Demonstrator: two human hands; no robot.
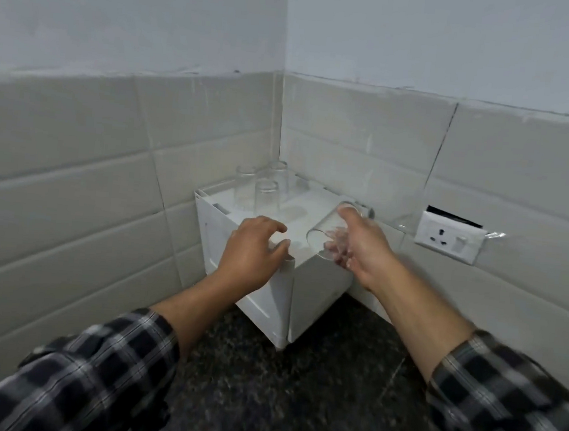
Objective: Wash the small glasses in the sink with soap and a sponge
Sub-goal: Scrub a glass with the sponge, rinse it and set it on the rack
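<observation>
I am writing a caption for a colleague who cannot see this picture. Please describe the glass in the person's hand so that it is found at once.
A white box stands in the tiled corner on the dark counter. Over its near right edge the right hand grips a clear glass. Unlike the three glasses standing at the back, this one is tilted.
</observation>
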